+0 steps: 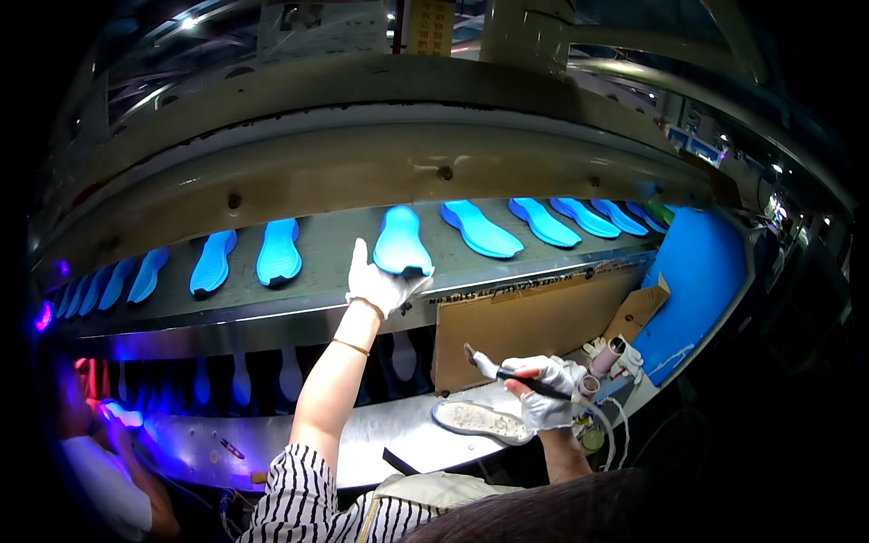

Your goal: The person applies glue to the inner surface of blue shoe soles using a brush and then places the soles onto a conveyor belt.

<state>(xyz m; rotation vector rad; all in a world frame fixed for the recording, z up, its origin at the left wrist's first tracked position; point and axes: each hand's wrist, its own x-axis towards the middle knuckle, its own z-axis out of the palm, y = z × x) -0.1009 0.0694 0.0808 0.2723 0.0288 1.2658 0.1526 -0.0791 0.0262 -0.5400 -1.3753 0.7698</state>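
A dark, flat belt (pixel 330 237) with a shiny metal edge (pixel 217 323) crosses the middle of the frame. Blue soles (pixel 279 252) lie on it in a spaced row, packed tighter toward the far left and right. Below, a curved silvery desk (pixel 299 443) spans the lower part. A sole-shaped piece (pixel 480 421) with a rough whitish inside lies right of centre; a small orange-and-dark tool (pixel 232 449) and a brownish block (pixel 259 477) lie lower left.
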